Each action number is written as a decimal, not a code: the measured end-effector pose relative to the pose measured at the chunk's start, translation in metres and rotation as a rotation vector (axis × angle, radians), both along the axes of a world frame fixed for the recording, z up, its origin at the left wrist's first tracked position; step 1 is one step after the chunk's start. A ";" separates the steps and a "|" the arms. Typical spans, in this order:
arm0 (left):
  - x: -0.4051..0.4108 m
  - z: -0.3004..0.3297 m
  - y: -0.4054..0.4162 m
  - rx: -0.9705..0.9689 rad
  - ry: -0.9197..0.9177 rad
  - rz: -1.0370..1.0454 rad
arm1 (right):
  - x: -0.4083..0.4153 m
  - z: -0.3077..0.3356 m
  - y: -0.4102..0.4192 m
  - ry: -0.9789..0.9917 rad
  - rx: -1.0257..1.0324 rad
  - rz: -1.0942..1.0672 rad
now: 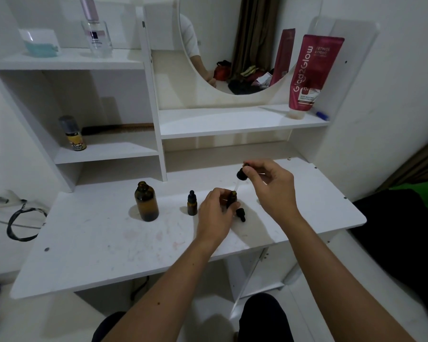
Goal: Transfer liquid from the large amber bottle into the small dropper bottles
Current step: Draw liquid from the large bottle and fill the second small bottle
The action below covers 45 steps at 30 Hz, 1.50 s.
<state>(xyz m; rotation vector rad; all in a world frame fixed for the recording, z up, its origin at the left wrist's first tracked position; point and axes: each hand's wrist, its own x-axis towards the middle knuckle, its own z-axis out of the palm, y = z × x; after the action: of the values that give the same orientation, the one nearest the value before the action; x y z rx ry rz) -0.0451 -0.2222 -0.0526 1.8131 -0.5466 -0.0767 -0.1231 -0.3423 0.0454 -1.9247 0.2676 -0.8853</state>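
The left hand (216,208) hides most of the small open bottle (231,199); its liquid level cannot be told.

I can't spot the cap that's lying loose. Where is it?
In the head view, the loose dropper cap lies on the white table, right of centre, just beside the left hand.

Glossy amber glass bottle (146,202) on a smooth, scuffed white laminate tabletop (109,243).

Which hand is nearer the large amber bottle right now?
Left. The left hand grips a small open dropper bottle to the right of the large amber bottle; the right hand pinches a dropper farther right.
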 end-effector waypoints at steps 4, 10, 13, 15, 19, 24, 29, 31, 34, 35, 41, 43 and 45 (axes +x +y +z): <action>0.000 0.001 0.000 0.020 0.001 -0.002 | 0.002 -0.008 0.005 0.049 -0.049 0.022; 0.001 -0.002 -0.001 0.030 -0.008 -0.008 | 0.005 -0.012 0.004 0.067 -0.148 -0.015; 0.002 -0.001 -0.002 0.025 0.008 -0.003 | 0.004 -0.014 0.006 0.062 -0.155 -0.017; 0.002 0.000 -0.002 0.018 0.016 -0.001 | 0.004 -0.014 0.007 0.077 -0.153 -0.002; 0.003 -0.001 -0.002 -0.002 0.031 -0.001 | 0.003 -0.014 0.007 0.095 -0.132 -0.007; 0.002 0.000 -0.002 -0.007 0.029 -0.002 | 0.005 -0.011 0.009 0.083 -0.172 -0.048; 0.001 0.002 -0.002 0.002 0.026 -0.004 | 0.004 -0.012 0.013 0.087 -0.139 -0.049; -0.001 0.003 -0.001 0.018 0.021 -0.007 | 0.001 -0.009 0.014 0.084 -0.141 -0.031; -0.004 0.005 0.002 0.028 0.025 -0.002 | -0.004 0.000 0.016 0.045 -0.168 -0.036; -0.005 0.006 0.004 0.027 0.034 -0.003 | -0.006 0.004 0.017 0.025 -0.183 -0.048; -0.021 0.015 0.027 0.031 0.064 -0.042 | -0.012 0.026 0.025 -0.047 -0.176 -0.067; -0.027 0.016 0.043 0.007 0.096 -0.077 | -0.011 0.030 0.031 -0.067 -0.172 -0.053; -0.030 0.017 0.062 -0.019 0.120 -0.113 | -0.008 0.034 0.040 -0.085 -0.162 -0.031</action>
<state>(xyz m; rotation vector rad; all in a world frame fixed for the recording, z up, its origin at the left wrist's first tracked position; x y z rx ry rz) -0.0753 -0.1599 -0.0352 1.7456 -0.5623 -0.2546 -0.1309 -0.3024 0.0798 -2.0302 0.1803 -1.0342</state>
